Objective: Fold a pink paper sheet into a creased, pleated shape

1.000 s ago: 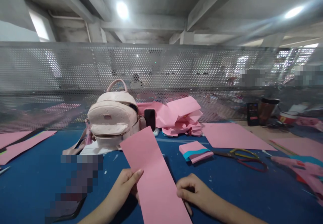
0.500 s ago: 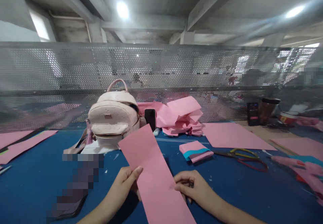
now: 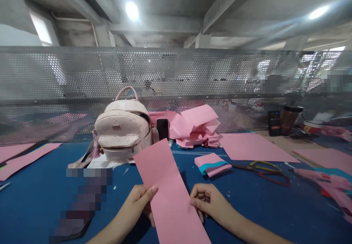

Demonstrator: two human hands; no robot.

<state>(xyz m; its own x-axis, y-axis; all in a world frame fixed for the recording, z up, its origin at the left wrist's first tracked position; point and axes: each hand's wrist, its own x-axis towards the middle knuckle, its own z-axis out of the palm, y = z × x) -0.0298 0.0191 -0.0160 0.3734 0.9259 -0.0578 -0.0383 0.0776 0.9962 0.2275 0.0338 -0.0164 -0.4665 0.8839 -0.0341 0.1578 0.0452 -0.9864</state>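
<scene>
A long pink paper strip (image 3: 167,192) rises from the bottom middle of the view over the blue table (image 3: 41,196). My left hand (image 3: 141,201) pinches its left edge, thumb on top. On the strip's right edge my right hand (image 3: 210,203) is closed, fingers curled against the paper. Both forearms come in from the bottom.
A pale pink backpack (image 3: 123,130) and a dark phone (image 3: 162,128) stand behind the strip. A heap of pink paper (image 3: 198,126), a folded pink and blue piece (image 3: 212,164), scissors (image 3: 264,170) and flat pink sheets (image 3: 253,148) lie right. A perforated metal screen (image 3: 176,86) bounds the table's far side.
The strip has tilted and shifted slightly between the hands. My right hand has slid up along its right edge. My left hand has hardly moved.
</scene>
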